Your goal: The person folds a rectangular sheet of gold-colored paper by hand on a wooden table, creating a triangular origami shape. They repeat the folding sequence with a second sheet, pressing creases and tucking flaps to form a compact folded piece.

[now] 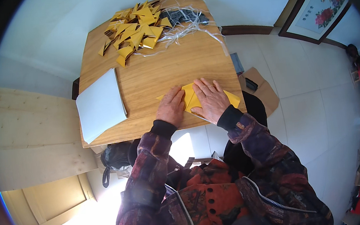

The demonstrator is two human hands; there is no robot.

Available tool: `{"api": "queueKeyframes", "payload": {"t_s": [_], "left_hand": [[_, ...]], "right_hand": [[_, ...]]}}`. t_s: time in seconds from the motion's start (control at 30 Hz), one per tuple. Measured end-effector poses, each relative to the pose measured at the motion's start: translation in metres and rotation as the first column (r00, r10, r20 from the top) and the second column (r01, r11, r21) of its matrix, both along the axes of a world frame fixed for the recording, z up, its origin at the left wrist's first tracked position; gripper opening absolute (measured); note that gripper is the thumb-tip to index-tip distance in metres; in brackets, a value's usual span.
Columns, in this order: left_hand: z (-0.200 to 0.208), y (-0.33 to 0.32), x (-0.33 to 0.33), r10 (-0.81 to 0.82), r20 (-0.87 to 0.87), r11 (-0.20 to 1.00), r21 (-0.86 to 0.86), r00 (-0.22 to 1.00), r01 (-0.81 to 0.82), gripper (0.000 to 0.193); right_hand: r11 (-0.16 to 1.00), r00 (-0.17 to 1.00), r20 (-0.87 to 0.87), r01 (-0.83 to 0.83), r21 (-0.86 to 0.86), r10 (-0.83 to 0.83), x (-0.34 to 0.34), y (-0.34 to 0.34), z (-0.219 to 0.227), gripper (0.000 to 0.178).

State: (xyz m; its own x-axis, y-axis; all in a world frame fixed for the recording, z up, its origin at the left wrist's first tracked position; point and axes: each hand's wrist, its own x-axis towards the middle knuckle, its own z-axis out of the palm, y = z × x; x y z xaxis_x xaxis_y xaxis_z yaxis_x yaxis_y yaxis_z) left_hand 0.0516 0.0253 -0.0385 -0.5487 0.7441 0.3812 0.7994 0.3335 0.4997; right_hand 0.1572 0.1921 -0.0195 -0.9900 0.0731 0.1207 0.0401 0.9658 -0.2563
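Note:
A sheet of yellow folded paper (pixel 190 97) lies on the wooden table (pixel 159 73) near its front right edge. Flat on the paper's right part rests my right hand (pixel 210 101), its fingers stretched out and pointing away from me. My left hand (pixel 171 106) lies over the left part, fingers extended and close together. Pointed yellow ends stick out to either side of the hands, and a crease runs between them. Much of the paper is hidden beneath my palms.
A pile of folded yellow paper pieces (pixel 137 30) covers the table's far left. Beside it are tangled clear plastic strips (pixel 180 28) over something dark grey. A stack of white sheets (pixel 100 105) lies at the left edge. Brown cardboard (pixel 265 93) is on the floor to the right.

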Motion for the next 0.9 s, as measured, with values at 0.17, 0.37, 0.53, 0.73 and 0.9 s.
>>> {"api": "queueKeyframes", "payload": {"t_s": [0.17,0.37,0.53,0.73,0.9], "left_hand": [[0.001,-0.004,-0.001,-0.009,-0.01,1.0,-0.016,1.0,0.008,0.038],[0.002,-0.006,-0.002,-0.049,-0.032,0.998,-0.048,0.998,0.048,0.046],[0.005,-0.004,0.003,0.016,-0.082,0.97,-0.242,0.997,-0.035,0.052],[0.001,0.01,0.005,-0.147,-0.209,0.963,-0.253,0.967,0.092,0.044],[0.003,0.01,0.001,-0.256,0.086,0.949,-0.168,0.963,0.267,0.053]], "right_hand": [[0.999,0.999,0.02,0.041,0.008,-0.041,-0.001,0.001,0.0,0.082],[0.996,0.998,-0.016,0.066,-0.052,-0.067,0.0,0.008,-0.006,0.079],[0.973,0.984,-0.141,0.077,-0.219,-0.109,0.02,0.04,0.007,0.063],[0.978,0.989,-0.148,-0.025,-0.208,-0.006,0.093,0.041,0.018,0.055],[0.99,0.995,-0.096,0.007,-0.138,-0.021,0.109,0.033,0.007,0.059]]}}
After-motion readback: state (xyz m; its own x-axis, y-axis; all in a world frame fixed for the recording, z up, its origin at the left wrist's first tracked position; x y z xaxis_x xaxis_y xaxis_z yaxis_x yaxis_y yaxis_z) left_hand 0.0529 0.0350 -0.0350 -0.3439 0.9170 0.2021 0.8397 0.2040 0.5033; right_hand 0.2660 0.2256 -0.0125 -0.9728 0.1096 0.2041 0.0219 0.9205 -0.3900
